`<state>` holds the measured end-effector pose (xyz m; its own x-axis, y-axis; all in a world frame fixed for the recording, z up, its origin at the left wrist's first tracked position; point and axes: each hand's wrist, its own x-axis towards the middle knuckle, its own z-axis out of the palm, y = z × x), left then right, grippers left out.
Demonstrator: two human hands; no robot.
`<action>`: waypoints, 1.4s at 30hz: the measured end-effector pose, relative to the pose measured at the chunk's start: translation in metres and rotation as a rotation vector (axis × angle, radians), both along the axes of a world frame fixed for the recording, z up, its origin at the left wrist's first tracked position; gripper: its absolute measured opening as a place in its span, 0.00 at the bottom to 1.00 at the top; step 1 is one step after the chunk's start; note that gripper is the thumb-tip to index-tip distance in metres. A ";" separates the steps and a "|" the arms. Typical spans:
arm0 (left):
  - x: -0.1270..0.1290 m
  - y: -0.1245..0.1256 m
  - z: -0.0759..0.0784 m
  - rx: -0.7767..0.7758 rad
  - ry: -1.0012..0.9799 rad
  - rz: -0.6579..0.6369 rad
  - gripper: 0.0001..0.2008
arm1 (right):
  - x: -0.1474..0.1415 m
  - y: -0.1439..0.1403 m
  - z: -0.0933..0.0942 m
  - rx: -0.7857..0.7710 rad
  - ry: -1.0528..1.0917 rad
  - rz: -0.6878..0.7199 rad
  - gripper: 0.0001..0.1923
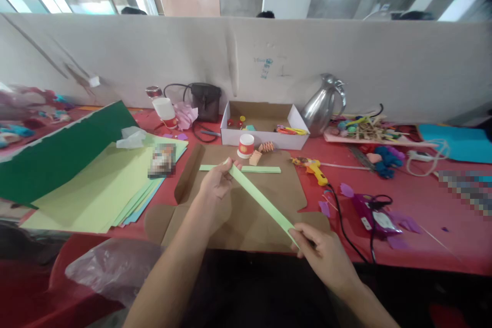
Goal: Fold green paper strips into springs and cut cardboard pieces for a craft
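Note:
A light green paper strip (263, 202) stretches slantwise between my two hands, above a brown cardboard sheet (246, 230). My left hand (220, 179) pinches its upper end, and my right hand (317, 248) grips the lower end near the cardboard's front edge. Behind the left hand, another green paper strip (263, 169) lies flat on the cardboard, partly covered by my fingers. Just beyond it are a red and white paper cup (246, 146), an orange folded paper piece (255, 158) and an orange zigzag-folded paper (266, 147).
On the red table (269, 261), yellow and green paper sheets (96, 184) lie left beside a green board (77, 148). A white box (261, 139) and steel jug (321, 105) stand at the back. A yellow glue gun (317, 171) with a black cord lies right.

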<state>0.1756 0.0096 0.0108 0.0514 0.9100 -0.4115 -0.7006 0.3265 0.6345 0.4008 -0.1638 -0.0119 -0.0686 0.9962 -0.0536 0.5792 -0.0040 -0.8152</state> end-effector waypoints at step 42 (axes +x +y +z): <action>0.033 -0.031 -0.037 0.202 0.105 -0.083 0.13 | -0.047 0.080 -0.026 0.073 0.336 -0.046 0.13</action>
